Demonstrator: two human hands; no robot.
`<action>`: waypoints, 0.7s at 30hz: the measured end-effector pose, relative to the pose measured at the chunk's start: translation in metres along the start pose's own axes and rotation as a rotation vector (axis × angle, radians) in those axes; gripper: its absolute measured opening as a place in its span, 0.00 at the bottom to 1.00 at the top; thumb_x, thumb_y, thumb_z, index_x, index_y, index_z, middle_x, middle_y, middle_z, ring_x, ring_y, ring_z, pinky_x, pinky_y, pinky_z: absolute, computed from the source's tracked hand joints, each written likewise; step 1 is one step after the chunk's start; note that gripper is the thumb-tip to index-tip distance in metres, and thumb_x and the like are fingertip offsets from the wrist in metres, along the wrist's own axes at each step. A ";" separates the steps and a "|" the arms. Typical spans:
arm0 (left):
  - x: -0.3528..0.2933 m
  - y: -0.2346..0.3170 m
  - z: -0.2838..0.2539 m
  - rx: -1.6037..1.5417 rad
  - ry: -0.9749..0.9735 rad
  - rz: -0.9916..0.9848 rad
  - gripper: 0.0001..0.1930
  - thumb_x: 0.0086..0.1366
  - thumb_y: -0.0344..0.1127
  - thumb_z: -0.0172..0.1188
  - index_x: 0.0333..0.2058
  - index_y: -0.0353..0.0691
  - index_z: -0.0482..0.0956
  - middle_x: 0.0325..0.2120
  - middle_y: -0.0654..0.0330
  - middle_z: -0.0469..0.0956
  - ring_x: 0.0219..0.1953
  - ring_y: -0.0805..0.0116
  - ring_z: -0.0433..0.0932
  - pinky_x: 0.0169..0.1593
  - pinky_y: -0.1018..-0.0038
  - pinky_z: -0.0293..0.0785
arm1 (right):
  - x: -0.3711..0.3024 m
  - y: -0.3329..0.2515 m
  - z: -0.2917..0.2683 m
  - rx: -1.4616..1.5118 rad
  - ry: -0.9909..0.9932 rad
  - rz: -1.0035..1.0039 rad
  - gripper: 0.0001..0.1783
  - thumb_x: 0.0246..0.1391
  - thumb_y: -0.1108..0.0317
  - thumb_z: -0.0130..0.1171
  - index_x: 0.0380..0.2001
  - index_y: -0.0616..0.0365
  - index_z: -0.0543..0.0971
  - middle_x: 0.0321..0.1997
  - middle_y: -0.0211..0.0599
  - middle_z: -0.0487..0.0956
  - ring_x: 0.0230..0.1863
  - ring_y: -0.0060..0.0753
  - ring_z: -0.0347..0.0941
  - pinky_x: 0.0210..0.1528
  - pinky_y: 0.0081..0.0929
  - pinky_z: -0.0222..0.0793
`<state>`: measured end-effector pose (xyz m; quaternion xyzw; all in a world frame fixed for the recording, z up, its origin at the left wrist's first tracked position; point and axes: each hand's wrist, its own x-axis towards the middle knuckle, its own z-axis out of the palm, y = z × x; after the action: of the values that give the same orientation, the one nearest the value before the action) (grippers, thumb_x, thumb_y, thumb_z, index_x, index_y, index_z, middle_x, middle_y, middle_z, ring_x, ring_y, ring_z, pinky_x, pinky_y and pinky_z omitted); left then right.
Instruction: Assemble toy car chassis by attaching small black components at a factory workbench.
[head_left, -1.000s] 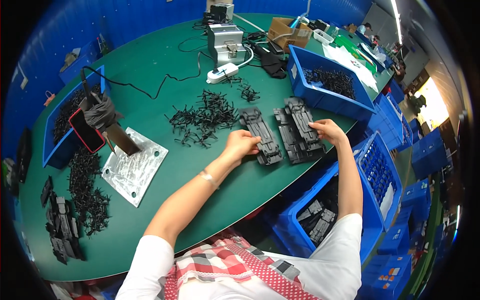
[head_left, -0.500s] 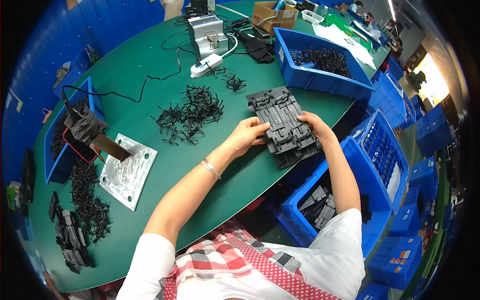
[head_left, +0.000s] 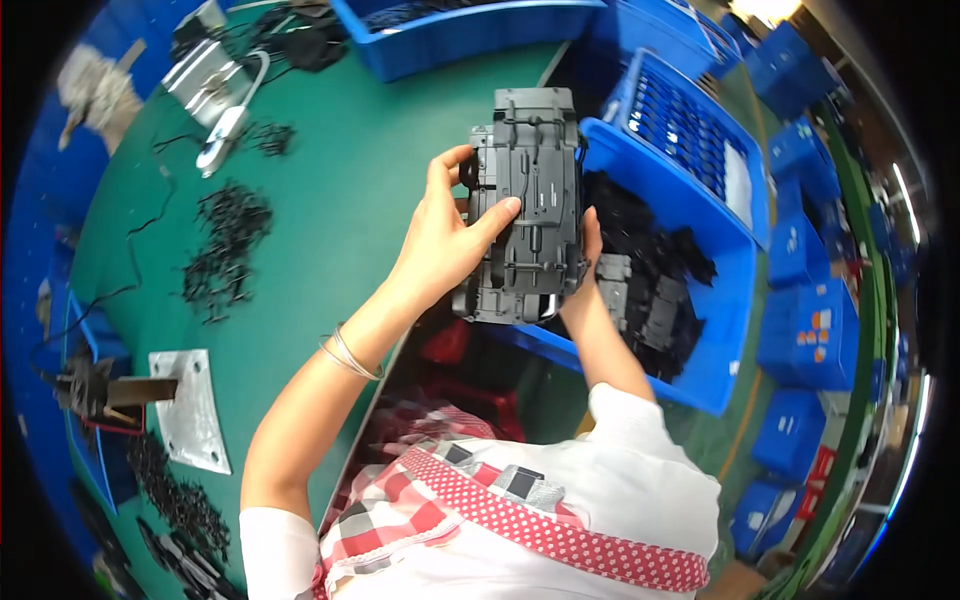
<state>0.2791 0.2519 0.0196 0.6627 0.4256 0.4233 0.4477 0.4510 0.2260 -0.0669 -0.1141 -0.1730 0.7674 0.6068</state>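
A stack of dark grey moulded plastic panels (head_left: 540, 180), ribbed and with rod-like details, is held up between my two hands over the table's edge. My left hand (head_left: 445, 240) grips its left side, thumb lying on the top face and fingers at the edge. Along the right side, my right hand (head_left: 588, 265) supports it from beside and below; most of its fingers are hidden behind the stack. Just right of and below the stack is a blue bin (head_left: 735, 330) with similar grey and black plastic parts (head_left: 665, 310) inside.
On the green table (head_left: 330, 210) lie a pile of small black branched parts (head_left: 228, 250), a white power strip (head_left: 222, 140) and a metal plate (head_left: 195, 420) under a post. A blue tray (head_left: 450, 42) stands at the far edge, and a blue crate (head_left: 690, 125) beyond the bin.
My hands have carried the panels off the table toward the blue bin and turned them more upright. The view has swung to the right.
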 end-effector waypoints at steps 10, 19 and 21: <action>0.004 -0.009 0.107 -0.041 -0.457 0.067 0.40 0.59 0.45 0.58 0.62 0.37 0.46 0.60 0.44 0.51 0.61 0.54 0.56 0.60 0.65 0.57 | -0.054 -0.045 -0.109 -0.013 0.182 -0.486 0.39 0.51 0.39 0.41 0.60 0.52 0.59 0.61 0.44 0.62 0.58 0.46 0.62 0.59 0.45 0.59; -0.066 0.003 0.033 -0.013 -0.617 -0.106 0.30 0.60 0.35 0.57 0.59 0.40 0.57 0.60 0.48 0.51 0.54 0.55 0.68 0.52 0.65 0.70 | -0.071 -0.098 -0.186 -0.164 0.482 -0.298 0.24 0.50 0.52 0.49 0.42 0.59 0.74 0.39 0.39 0.78 0.38 0.37 0.75 0.43 0.33 0.71; -0.096 0.003 -0.003 -0.069 -0.578 -0.107 0.29 0.58 0.38 0.59 0.56 0.37 0.61 0.58 0.46 0.56 0.50 0.56 0.72 0.50 0.67 0.72 | -0.075 -0.098 -0.233 -0.211 0.599 -0.206 0.23 0.50 0.53 0.51 0.43 0.58 0.74 0.42 0.40 0.77 0.41 0.39 0.74 0.42 0.35 0.72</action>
<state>0.2498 0.1613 0.0057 0.7169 0.3002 0.2070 0.5942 0.6460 0.2031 -0.2429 -0.3786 -0.0760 0.6124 0.6899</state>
